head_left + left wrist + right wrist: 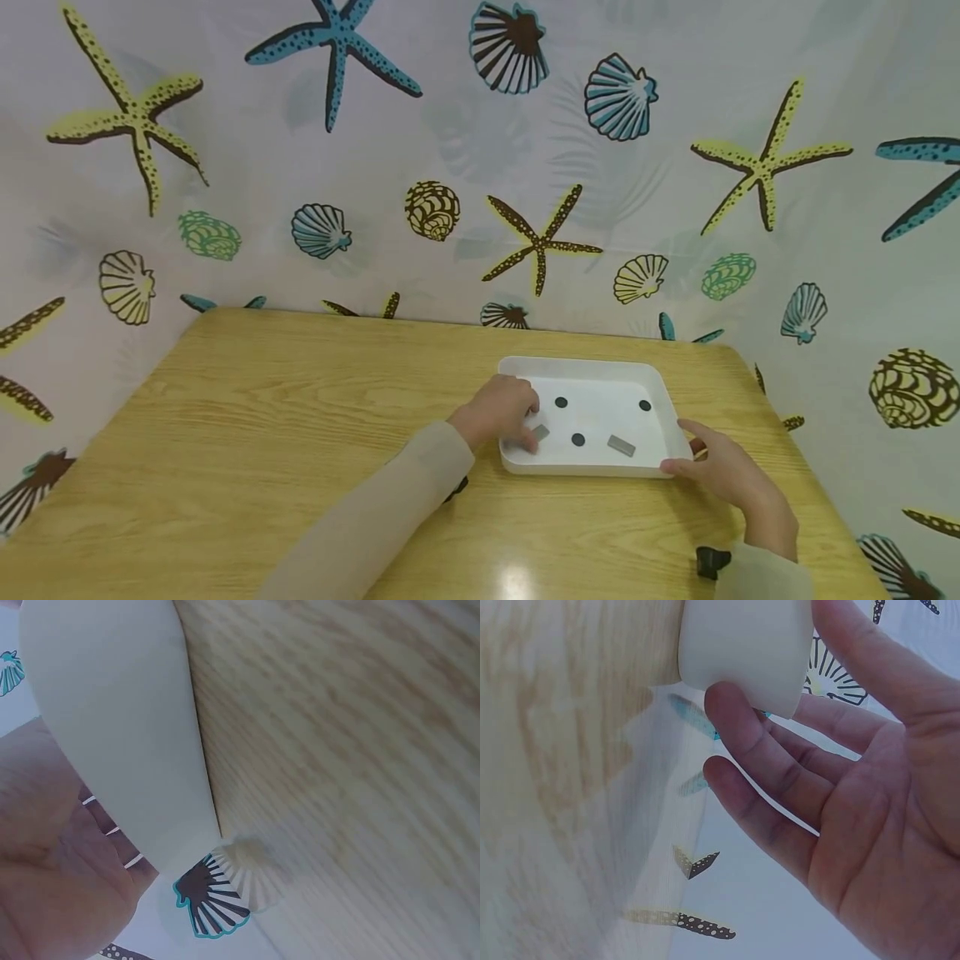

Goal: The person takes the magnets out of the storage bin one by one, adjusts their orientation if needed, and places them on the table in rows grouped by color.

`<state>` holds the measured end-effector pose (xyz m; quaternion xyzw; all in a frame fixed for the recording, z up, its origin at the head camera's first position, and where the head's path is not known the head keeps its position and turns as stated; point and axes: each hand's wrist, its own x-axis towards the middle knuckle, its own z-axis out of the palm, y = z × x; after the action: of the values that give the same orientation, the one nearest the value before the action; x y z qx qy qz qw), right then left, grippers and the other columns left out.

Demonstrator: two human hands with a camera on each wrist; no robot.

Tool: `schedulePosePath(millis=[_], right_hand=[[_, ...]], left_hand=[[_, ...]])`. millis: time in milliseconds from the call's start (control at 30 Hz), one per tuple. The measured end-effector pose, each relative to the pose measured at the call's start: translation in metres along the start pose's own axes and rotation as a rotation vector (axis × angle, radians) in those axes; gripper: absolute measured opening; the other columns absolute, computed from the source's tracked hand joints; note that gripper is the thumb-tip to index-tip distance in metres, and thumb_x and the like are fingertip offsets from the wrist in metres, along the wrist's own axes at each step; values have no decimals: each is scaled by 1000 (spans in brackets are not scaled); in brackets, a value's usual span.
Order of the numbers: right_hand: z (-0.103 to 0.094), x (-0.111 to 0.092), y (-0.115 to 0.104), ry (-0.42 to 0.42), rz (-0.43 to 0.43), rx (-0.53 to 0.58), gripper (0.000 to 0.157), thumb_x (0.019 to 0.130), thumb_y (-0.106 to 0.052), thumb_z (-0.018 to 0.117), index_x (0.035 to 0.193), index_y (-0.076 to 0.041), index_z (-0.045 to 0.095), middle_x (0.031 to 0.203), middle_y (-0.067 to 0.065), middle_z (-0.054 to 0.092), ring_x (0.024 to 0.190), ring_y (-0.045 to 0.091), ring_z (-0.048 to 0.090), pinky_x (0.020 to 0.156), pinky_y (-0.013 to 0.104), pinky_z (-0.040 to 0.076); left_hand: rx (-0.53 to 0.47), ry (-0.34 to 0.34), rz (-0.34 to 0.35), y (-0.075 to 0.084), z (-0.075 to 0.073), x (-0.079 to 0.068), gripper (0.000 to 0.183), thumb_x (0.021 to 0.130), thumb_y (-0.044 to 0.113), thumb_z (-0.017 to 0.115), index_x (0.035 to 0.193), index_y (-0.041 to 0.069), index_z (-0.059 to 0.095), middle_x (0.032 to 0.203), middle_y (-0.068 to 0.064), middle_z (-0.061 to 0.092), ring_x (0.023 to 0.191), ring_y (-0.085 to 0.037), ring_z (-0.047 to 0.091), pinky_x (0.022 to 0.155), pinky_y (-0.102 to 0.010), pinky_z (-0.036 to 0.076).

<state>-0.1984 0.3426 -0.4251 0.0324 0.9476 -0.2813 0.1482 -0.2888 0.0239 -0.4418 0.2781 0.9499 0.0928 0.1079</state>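
Note:
A shallow white tray (585, 469) lies on the table, holding several round dark discs, among them one disc (578, 439) near its middle. Two flat grey bars are inside too: one bar (621, 446) lies toward the right front, the other bar (540, 432) is partly hidden by my left hand (501, 410). That hand reaches over the tray's left wall, thumb and forefinger spread apart beside the bar; its other fingertips are hidden behind the wall (127, 735). My right hand (716, 467) holds the tray's right front corner (746, 652), thumb at the front, fingers along the side.
The wooden table (300, 400) extends far to the left of the tray. A white cloth (465, 150) printed with starfish and shells hangs behind the table and along its sides. Dark wrist-worn devices, one of them a black piece (711, 562) by the right sleeve, sit below the hands.

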Motion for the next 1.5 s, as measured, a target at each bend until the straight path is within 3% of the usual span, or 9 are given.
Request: schedulePosePath(millis=[167, 367, 933, 1200, 1500], right_hand=[[1, 0, 2, -2, -6, 2, 94, 92, -46, 75, 158, 3, 31, 130, 29, 60, 113, 36, 61, 98, 56, 50], [1, 0, 3, -1, -10, 7, 93, 92, -46, 75, 158, 3, 31, 131, 29, 60, 112, 36, 61, 97, 55, 51], [0, -2, 0, -5, -7, 15, 93, 93, -44, 74, 159, 3, 30, 133, 31, 59, 114, 37, 61, 97, 56, 51], [1, -1, 0, 5, -16, 11, 93, 92, -45, 75, 159, 3, 31, 131, 30, 60, 113, 36, 61, 97, 56, 51], [1, -1, -1, 2, -12, 1, 93, 93, -47, 74, 159, 2, 30, 131, 29, 60, 112, 35, 60, 97, 56, 51]], left_hand=[[-72, 10, -1, 0, 2, -1, 36, 81, 38, 89, 104, 13, 78, 80, 6, 63, 86, -13, 53, 107, -37, 39], [-162, 33, -20, -3, 6, 2, 33, 84, 32, 86, 111, 14, 80, 85, 8, 70, 86, -12, 56, 113, -38, 34], [-183, 45, -19, -1, 5, 5, 13, 88, 23, 82, 98, 15, 82, 81, 8, 72, 84, -11, 57, 112, -39, 31], [-175, 42, -28, -1, 10, 8, 7, 86, 23, 85, 91, 19, 82, 73, 11, 69, 81, -11, 58, 120, -43, 26], [-173, 106, 30, -6, 13, 9, 3, 89, 22, 81, 90, 20, 83, 76, 11, 73, 78, -8, 58, 112, -42, 31]])
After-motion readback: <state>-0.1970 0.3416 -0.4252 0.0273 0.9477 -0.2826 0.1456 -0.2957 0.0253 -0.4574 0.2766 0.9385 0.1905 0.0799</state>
